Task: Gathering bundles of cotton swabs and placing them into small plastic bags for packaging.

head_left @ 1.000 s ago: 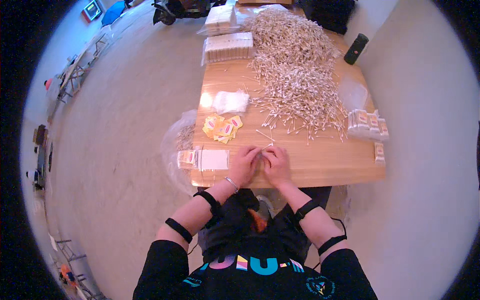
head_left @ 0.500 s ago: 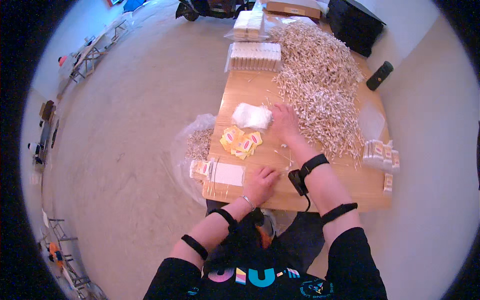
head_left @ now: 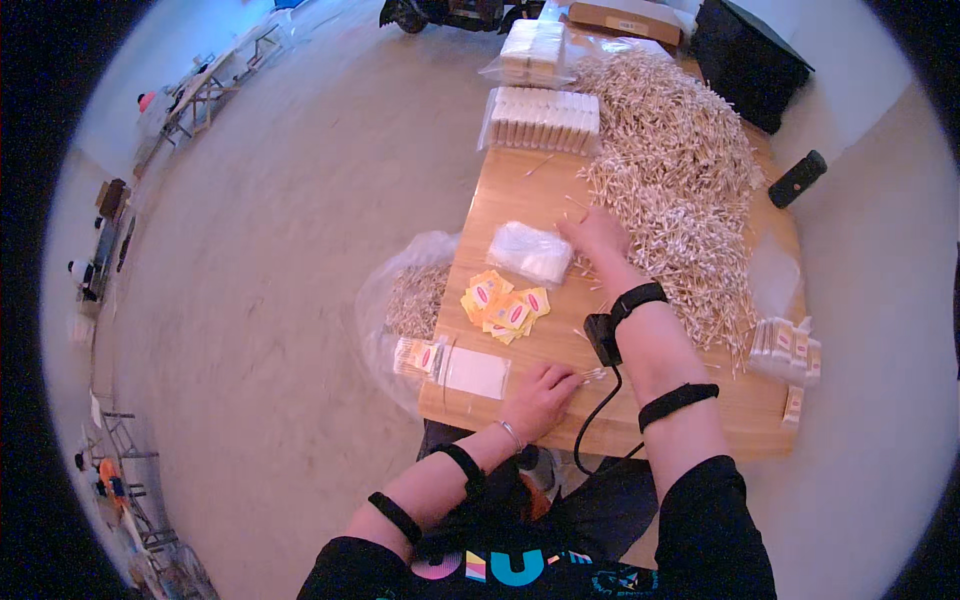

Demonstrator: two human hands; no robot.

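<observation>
Near the table's front edge, my left hand (head_left: 540,402) is closed around a few cotton swabs (head_left: 595,375), whose white tips stick out to the right. My right hand (head_left: 598,238) reaches to the left edge of a large heap of loose cotton swabs (head_left: 665,150). Its fingers are bent together, and what they hold, if anything, is too small to make out. Just left of those fingers lies a stack of clear plastic bags (head_left: 530,252). Below the bags, yellow printed cards (head_left: 505,305) are spread in a small pile.
A filled swab pack (head_left: 415,357) and a white pad (head_left: 476,372) lie at the front left corner. Bundled packs (head_left: 545,120) stand farther back. More packs (head_left: 785,350) sit at the right edge, below a black cylinder (head_left: 797,180). A plastic sack of swabs (head_left: 415,300) is beside the table.
The view has shifted, so the table sits farther right and lower. My right hand has moved away from the bags to the heap's edge. Swab tips now show beyond my left fingers.
</observation>
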